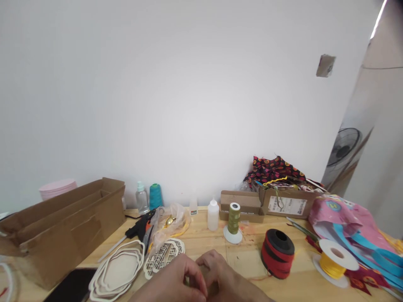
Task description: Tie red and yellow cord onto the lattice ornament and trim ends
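Left hand (174, 282) and right hand (225, 277) meet at bottom centre, fingers curled (any grip cannot be told). The lattice cutout (163, 255) lies just beside them, lower left. Fingertip work is best steadied low over the table (247, 256).

**Inspector:** Body of the person, as seen from the head camera. Report.

**Recorder:** Two hands only, at the bottom edge. The left hand (174, 280) is bare; its back and knuckles show, and the frame cuts it off at the wrist. The right hand (225, 277) is bare likewise, with a stretch of bare forearm running to the lower edge.

**Inspector:** Anything worn?

**Recorder:** Bare skin is all that shows on either side, as far as the frame reaches.

**Inspector:** Finger detail?

**Recorder:** The fingers (192, 268) are softened by blur. The nails appear short, though I would not certify it.
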Demonstrator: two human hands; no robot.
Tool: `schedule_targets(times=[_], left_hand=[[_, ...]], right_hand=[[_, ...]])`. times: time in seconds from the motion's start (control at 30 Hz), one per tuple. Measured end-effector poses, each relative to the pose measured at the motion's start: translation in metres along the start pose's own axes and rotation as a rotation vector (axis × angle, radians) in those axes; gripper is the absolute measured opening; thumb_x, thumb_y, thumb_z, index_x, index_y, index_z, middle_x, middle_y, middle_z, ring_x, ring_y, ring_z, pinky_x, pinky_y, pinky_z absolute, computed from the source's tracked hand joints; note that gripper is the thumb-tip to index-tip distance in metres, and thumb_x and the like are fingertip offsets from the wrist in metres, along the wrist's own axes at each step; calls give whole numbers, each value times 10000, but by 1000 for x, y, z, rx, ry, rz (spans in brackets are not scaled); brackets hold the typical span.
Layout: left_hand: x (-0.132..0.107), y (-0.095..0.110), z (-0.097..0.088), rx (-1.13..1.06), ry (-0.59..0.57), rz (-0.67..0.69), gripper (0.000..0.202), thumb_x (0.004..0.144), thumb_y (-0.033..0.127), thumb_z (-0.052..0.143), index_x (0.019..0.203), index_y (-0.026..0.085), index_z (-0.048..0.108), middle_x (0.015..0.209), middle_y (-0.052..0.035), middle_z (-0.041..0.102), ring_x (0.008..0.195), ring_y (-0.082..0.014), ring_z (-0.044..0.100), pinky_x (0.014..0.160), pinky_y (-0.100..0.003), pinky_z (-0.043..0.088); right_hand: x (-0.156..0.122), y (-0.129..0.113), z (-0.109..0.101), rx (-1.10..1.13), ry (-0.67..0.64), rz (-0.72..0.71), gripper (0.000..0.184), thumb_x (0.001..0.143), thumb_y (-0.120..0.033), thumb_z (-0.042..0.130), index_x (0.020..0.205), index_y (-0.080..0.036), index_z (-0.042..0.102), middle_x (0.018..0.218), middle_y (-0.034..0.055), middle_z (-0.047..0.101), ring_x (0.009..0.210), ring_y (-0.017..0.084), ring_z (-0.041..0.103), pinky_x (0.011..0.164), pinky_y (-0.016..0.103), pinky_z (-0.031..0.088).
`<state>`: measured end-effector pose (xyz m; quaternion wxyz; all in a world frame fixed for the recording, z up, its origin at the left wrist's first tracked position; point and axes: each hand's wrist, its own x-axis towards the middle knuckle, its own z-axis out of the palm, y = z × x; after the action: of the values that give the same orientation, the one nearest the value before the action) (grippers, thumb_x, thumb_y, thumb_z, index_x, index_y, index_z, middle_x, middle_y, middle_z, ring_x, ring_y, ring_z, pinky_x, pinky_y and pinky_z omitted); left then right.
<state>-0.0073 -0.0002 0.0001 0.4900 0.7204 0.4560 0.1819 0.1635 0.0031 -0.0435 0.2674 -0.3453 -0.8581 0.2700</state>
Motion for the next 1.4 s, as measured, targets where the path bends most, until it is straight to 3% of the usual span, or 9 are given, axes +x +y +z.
schedule_targets(times=[0.13, 0.3, 0.47, 0.7, 1.13, 1.4], left_hand=[[0, 0, -3, 61, 9, 15, 107, 562, 208, 644, 635, 191, 720, 512, 34, 607, 519, -108, 468, 469, -193, 304], [3, -1, -4, 87, 55, 13, 127, 555, 158, 610, 624, 182, 713, 515, 34, 618, 494, -100, 457, 469, -190, 314], [7, -6, 0, 70, 65, 13, 156, 566, 138, 564, 632, 152, 704, 508, 20, 600, 471, -98, 454, 442, -184, 310], [9, -7, 1, 33, 76, 27, 132, 564, 132, 581, 625, 134, 697, 493, 24, 574, 479, -94, 453, 447, -178, 316], [12, -6, 1, -51, 65, 28, 127, 561, 111, 590, 633, 119, 694, 525, 13, 629, 479, -84, 487, 456, -166, 347], [9, -6, 0, -116, 54, 31, 105, 555, 112, 602, 617, 128, 686, 528, 20, 632, 490, -96, 497, 474, -188, 353]], right_hand=[[-3, 2, -2, -28, 37, -118, 165, 609, -315, 726, 717, -232, 634, 889, -35, 549, 891, 116, 487, 749, 180, 364], [-8, -2, -10, -116, 179, -54, 95, 623, -151, 677, 672, -200, 612, 782, -24, 576, 802, 113, 498, 728, 185, 363], [-7, -4, -17, -154, 210, 8, 150, 594, -80, 631, 656, -216, 638, 621, -30, 556, 719, 122, 493, 723, 206, 358], [-5, -1, -17, -179, 217, 0, 214, 576, -36, 568, 673, -213, 639, 678, -16, 575, 748, 123, 496, 735, 207, 349], [-4, 4, -12, -135, 248, 26, 190, 595, -62, 594, 670, -230, 644, 695, -14, 573, 731, 123, 501, 672, 193, 361], [-1, 6, -11, -153, 235, -17, 161, 600, -68, 601, 645, -219, 636, 675, -20, 612, 739, 121, 508, 717, 199, 352]])
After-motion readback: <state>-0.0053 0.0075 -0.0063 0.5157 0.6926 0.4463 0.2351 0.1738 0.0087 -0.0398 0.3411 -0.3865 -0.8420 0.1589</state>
